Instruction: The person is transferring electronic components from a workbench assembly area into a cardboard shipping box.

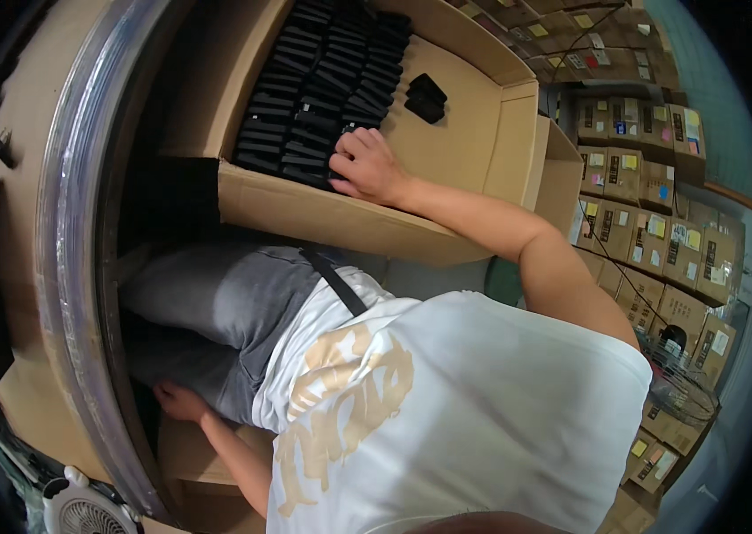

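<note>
My right hand (367, 167) reaches into an open cardboard box (305, 198), its fingers curled closed around a black plastic piece at the near end of the rows. Packed on edge beside it are several rows of slim black plastic pieces (314, 84), filling the box's left part. Two loose black pieces (426, 98) lie together on the box's bare cardboard bottom. Down beside my thigh is my left hand (182, 402), close to the table edge; its fingers are partly in shadow, and whether it holds anything is hidden.
Along the left runs a table edge wrapped in clear plastic (73, 222), with a small black object (2, 147) on its cardboard-coloured top. A white fan (91, 512) stands at the lower left. Stacked cartons (652, 227) line the right, near a wire-cage fan (683, 387).
</note>
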{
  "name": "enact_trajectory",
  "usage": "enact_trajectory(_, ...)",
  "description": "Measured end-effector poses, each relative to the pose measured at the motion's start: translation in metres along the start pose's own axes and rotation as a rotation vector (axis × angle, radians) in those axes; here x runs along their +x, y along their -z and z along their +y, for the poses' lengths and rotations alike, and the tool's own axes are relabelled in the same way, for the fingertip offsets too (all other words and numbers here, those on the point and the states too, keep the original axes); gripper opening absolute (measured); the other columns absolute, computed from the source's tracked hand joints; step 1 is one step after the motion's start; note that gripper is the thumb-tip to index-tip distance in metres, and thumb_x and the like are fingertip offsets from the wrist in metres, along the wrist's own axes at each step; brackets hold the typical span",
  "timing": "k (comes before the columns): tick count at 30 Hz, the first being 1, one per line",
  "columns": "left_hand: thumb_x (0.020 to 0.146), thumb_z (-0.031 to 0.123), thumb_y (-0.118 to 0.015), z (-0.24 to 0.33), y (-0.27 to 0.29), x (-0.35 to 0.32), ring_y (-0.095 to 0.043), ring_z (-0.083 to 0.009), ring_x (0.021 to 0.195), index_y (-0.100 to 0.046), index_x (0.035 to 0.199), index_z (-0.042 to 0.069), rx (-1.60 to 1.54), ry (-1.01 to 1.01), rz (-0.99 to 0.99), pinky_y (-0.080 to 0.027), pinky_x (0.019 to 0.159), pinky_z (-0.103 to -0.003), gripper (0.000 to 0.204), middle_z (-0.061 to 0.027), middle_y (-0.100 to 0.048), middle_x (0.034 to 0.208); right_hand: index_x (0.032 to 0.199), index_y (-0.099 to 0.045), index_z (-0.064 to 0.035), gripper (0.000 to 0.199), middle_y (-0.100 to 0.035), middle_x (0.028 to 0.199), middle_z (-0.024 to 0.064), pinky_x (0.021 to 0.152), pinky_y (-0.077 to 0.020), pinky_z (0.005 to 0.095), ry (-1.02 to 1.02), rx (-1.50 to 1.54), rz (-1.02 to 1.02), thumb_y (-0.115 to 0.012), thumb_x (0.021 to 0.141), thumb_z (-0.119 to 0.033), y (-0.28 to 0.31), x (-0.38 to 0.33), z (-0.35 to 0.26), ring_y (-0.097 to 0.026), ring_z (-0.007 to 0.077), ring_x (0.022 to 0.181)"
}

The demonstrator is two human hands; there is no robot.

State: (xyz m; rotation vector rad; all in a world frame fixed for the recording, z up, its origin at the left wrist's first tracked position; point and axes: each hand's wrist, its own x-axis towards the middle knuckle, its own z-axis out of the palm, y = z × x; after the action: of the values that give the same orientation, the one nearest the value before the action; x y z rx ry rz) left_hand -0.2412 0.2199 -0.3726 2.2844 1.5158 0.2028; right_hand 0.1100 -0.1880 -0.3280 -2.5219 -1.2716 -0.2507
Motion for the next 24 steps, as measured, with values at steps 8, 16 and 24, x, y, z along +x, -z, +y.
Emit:
enact_trajectory(8, 0.091, 0.026, -0.040, -0.013, -0.008, 0.000, -0.055, -0.0414, 0.075, -0.061, 0.097, -0.003, -0.044, -0.091, -0.004, -0.042, 0.071, -0.043, 0.036, -0.0224, -0.064, 0.089, 0.074, -0.051, -0.0093, 0.021, -0.049, 0.087, 0.0051, 0.073, -0.0378, 0.0332, -0.019, 0.012, -0.057, -0.068, 0.072, -0.021, 0.000, 0.002, 0.005, -0.044, 0.0229, 0.080)
enact_trajectory(16, 0.091, 0.025, -0.039, -0.025, -0.012, 0.008, -0.056, -0.0407, 0.077, -0.062, 0.097, -0.002, -0.049, -0.065, -0.018, -0.043, 0.072, -0.042, 0.036, -0.0203, -0.066, 0.091, 0.069, -0.056, -0.0078, 0.017, -0.053, 0.081, 0.0053, 0.066, -0.0424, 0.0328, -0.291, -0.046, 0.094, -0.068, 0.073, -0.020, 0.046, -0.014, 0.071, -0.049, 0.0238, 0.073)
enact_trajectory(24, 0.090, 0.027, -0.042, -0.011, -0.007, 0.004, -0.059, -0.0379, 0.079, -0.064, 0.096, 0.000, -0.079, -0.019, 0.009, -0.044, 0.073, -0.041, 0.036, -0.0183, -0.067, 0.091, 0.090, -0.059, -0.0095, 0.019, -0.058, 0.079, 0.0045, 0.066, -0.0465, 0.0355, -0.423, -0.424, -0.077, -0.065, 0.079, -0.025, 0.052, -0.071, 0.124, -0.057, 0.0267, 0.076)
